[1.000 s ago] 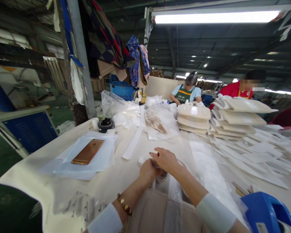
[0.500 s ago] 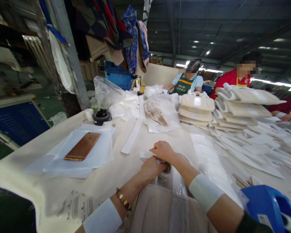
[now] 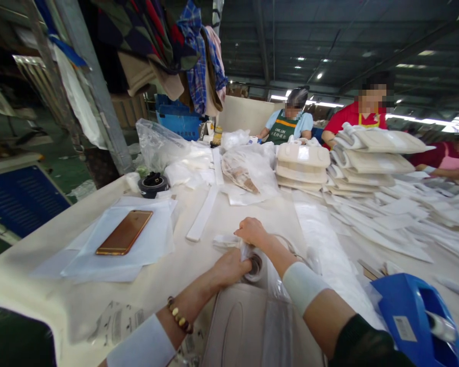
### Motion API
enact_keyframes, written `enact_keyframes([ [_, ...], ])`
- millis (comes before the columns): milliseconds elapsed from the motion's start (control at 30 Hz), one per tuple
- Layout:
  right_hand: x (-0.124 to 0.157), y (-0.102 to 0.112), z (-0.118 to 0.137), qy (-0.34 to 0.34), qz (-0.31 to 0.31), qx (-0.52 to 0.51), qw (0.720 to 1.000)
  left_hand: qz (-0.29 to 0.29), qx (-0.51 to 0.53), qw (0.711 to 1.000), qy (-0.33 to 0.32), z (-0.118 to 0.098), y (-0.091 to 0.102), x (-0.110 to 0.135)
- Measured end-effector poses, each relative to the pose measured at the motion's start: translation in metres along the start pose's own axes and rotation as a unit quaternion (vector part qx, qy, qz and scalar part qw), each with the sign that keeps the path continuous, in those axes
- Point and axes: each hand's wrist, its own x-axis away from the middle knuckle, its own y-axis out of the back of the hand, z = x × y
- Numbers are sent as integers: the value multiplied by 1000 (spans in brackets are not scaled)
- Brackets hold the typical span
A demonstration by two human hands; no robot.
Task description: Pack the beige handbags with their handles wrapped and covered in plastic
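My left hand [image 3: 229,267], with a beaded bracelet on its wrist, is closed at a small coiled strap [image 3: 255,269] in see-through plastic. Just above it my right hand [image 3: 253,232] is closed too, pinching the upper end of a see-through plastic bag [image 3: 245,251]. The plastic stretches between both hands; fingertips are partly hidden. Directly below the coil, nearest me, lies a beige padded piece [image 3: 229,331] with an oval outline and a band of see-through film down its middle. A thin cord [image 3: 290,244] curves out behind my right wrist.
A phone [image 3: 124,232] lies on white sheets at left, with a black tape roll [image 3: 153,184] behind. A white strip [image 3: 202,213], plastic bags [image 3: 245,171] and stacked beige pieces [image 3: 375,153] stand farther back. A blue container [image 3: 416,316] is at right. Co-workers [image 3: 288,122] work opposite.
My hands have drawn slightly apart, the left one moving left and down. More of the coiled strap and the plastic between my hands shows. The whole view has shifted a little.
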Motion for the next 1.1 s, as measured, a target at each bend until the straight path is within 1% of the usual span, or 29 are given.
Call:
enact_keyframes([
  [100,2,-3,2,-7,-17,-34,999,6,-29,1000,-6,0,0,0],
  [167,8,-1,4,-13,-36,-64,997,12,-56,998,-6,-1,2,0],
  [233,18,5,3,-13,-60,-100,993,16,-90,996,3,-4,5,2],
  [300,35,13,-9,-8,-90,-138,986,8,-124,992,23,-8,8,6],
  [333,45,17,-20,-10,-107,-155,982,-8,-147,989,32,-11,9,9],
  [400,67,21,-50,-36,-139,-182,973,-79,-227,970,26,-20,8,16],
  [467,90,18,-86,-102,-162,-198,961,-163,-312,936,-22,-33,2,23],
  [500,101,13,-103,-140,-163,-206,955,-189,-337,921,-55,-41,-4,25],
  [533,111,8,-116,-170,-158,-218,948,-195,-344,914,-89,-50,-12,26],
  [600,125,-6,-134,-197,-138,-250,938,-158,-318,924,-139,-68,-33,22],
  [667,132,-19,-139,-191,-122,-283,932,-118,-301,933,-157,-86,-57,15],
  [700,134,-23,-138,-188,-121,-295,929,-111,-300,935,-154,-93,-69,10],
  [767,133,-28,-134,-191,-127,-305,924,-121,-302,936,-132,-103,-91,0],
  [867,129,-26,-133,-207,-135,-303,920,-146,-300,938,-91,-110,-115,-12],
  [967,125,-22,-134,-214,-133,-299,920,-174,-295,938,-51,-112,-129,-21],
  [1100,123,-23,-130,-222,-139,-299,918,-209,-290,934,-10,-112,-139,-31],
])
